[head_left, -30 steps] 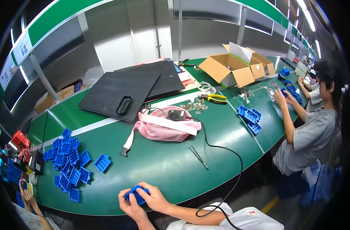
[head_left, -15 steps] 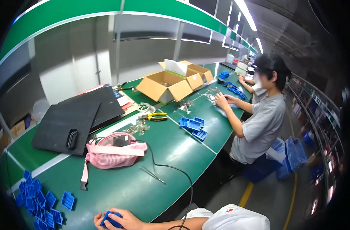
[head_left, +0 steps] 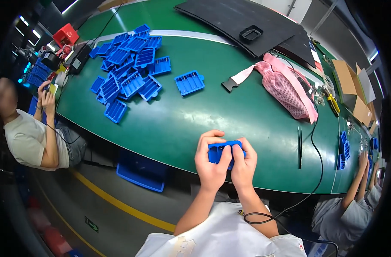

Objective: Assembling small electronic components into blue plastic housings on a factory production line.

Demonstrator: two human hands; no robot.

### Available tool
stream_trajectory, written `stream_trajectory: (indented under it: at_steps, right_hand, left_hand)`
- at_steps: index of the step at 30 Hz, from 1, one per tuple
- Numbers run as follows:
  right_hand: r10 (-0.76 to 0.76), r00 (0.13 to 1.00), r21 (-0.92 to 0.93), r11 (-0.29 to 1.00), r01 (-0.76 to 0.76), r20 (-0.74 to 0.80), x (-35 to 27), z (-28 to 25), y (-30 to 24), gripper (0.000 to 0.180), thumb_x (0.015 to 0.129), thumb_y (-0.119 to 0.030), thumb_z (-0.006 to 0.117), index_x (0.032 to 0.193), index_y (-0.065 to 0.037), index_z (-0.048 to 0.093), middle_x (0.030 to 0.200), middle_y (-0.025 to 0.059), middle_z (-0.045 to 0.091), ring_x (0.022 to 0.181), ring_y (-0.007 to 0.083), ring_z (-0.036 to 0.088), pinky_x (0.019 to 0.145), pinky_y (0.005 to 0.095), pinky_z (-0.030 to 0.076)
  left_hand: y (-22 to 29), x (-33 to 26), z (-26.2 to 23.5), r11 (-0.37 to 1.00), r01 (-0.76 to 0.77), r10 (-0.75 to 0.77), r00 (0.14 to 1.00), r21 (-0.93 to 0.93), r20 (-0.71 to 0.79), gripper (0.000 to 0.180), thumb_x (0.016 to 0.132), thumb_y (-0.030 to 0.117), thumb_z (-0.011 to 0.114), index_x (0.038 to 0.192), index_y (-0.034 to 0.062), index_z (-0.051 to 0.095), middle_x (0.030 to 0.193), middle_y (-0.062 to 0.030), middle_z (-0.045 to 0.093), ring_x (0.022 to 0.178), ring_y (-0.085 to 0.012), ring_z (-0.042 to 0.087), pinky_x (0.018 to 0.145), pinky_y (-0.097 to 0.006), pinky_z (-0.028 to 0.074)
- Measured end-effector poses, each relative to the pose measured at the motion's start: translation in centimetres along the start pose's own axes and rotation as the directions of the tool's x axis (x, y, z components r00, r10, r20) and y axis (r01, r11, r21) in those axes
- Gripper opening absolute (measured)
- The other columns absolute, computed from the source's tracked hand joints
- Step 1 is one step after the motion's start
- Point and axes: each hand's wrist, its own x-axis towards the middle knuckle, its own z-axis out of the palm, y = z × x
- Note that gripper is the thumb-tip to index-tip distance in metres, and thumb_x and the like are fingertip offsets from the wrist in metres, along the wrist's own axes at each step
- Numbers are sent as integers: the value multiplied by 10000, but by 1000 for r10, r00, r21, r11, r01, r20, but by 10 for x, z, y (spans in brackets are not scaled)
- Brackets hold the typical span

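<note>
Hands: left hand [head_left: 211, 165] and right hand [head_left: 243, 165] both clenched on one blue tray [head_left: 223, 152], thumbs pressing its top — a grip that looks meant to steady it for fitting work.
Tray: held just above the near edge of the green table [head_left: 229, 111], between the two palms, not resting on it.
Cable: a black cable [head_left: 317, 171] runs from the near edge past the right hand; it could snag a reach to the right.
Tweezers: dark tweezers [head_left: 299, 147] lie right of the hands, near the cable.
Lone tray: a single tray [head_left: 189, 82] sits mid-table, apart from the rest.
Pile: a heap of trays [head_left: 127, 68] crowds the left end — stock within reach.
Bag: a pink mesh bag [head_left: 285, 88] lies right of centre, its strap trailing.
Far edge: black mat [head_left: 238, 17] along it.
Neighbours: one person [head_left: 28, 128] at the left end, another's arm [head_left: 360, 171] at the right.
</note>
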Motion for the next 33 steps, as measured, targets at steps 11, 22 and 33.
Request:
stream_trajectory:
  at_steps: [11, 22, 33]
  right_hand:
    - [-34, 997, -18, 999, 33, -73, -5, -4, 2, 157, 843, -110, 510, 722, -12, 487, 623, -21, 440, 590, 45, 379, 495, 218, 333]
    - [0, 998, 8, 1000, 0, -58, -3, -10, 3, 169, 847, -116, 523, 720, -7, 497, 613, -24, 428, 585, 39, 370, 490, 214, 318]
    - [-144, 978, 128, 984, 125, 153, -106, -70, 28, 213, 892, -175, 521, 953, 26, 559, 934, 156, 603, 846, 234, 583, 740, 316, 461]
  left_hand:
    - [-1, -4, 2, 991, -120, 116, 991, 63, 68, 138, 742, -12, 600, 853, 2, 519, 1004, -149, 542, 905, -208, 562, 760, -307, 482]
    - [-6, -7, 14, 993, -116, 116, 993, -8, -7, 115, 758, -61, 563, 850, -31, 499, 936, -131, 524, 981, -281, 556, 838, -401, 504]
    - [14, -100, -51, 972, 18, -111, 914, 236, 389, 404, 649, 101, 775, 985, -5, 578, 1002, -154, 578, 869, -250, 589, 682, -298, 499]
